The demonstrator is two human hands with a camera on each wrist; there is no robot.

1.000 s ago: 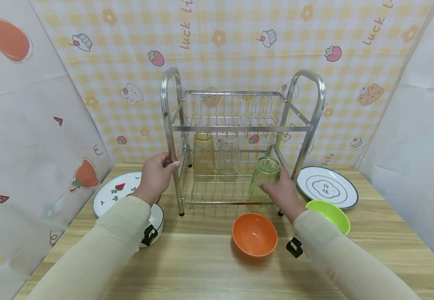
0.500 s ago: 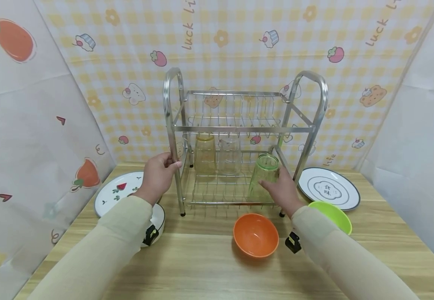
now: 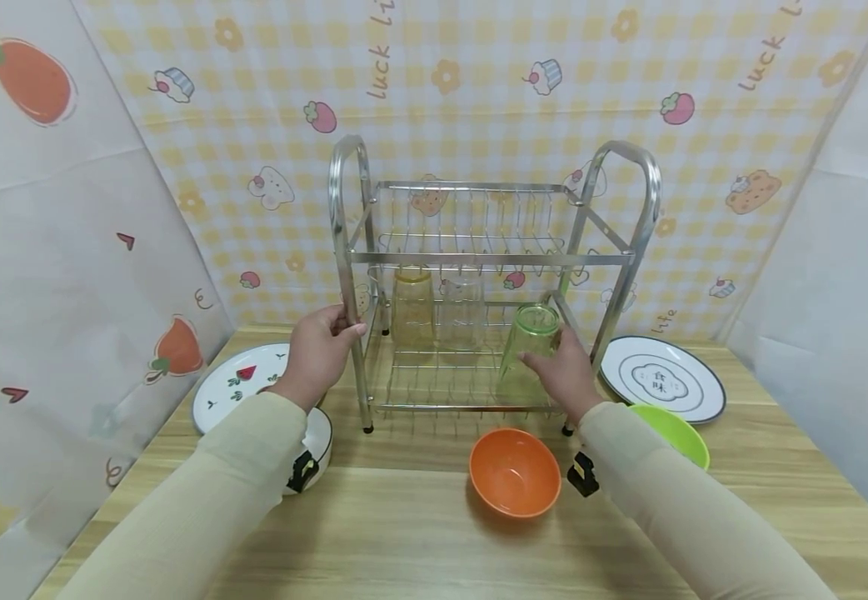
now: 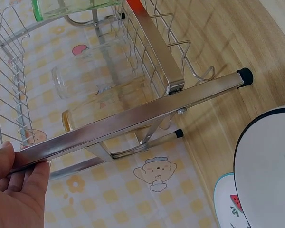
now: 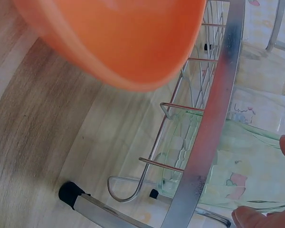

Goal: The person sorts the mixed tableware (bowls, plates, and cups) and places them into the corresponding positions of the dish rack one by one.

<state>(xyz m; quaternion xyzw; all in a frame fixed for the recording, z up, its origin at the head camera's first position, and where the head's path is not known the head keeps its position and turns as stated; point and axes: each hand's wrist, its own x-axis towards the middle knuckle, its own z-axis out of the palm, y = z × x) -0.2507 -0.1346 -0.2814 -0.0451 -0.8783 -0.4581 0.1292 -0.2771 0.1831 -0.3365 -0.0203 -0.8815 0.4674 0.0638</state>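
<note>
While the left hand grips a post of a metal dish rack, the right hand holds a green glass at the right end of the lower tier, behind the front rail. An amber glass and a clear glass stand leftward; an orange bowl sits in front, a sleeve overlapping a lime bowl.

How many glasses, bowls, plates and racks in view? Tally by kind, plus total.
Glasses: 3 (amber glass, clear glass, green glass)
Bowls: 3 (orange bowl, lime bowl, white bowl)
Plates: 2 (watermelon-print plate, plate with characters)
Racks: 1 (metal rack)
Total: 9
</note>
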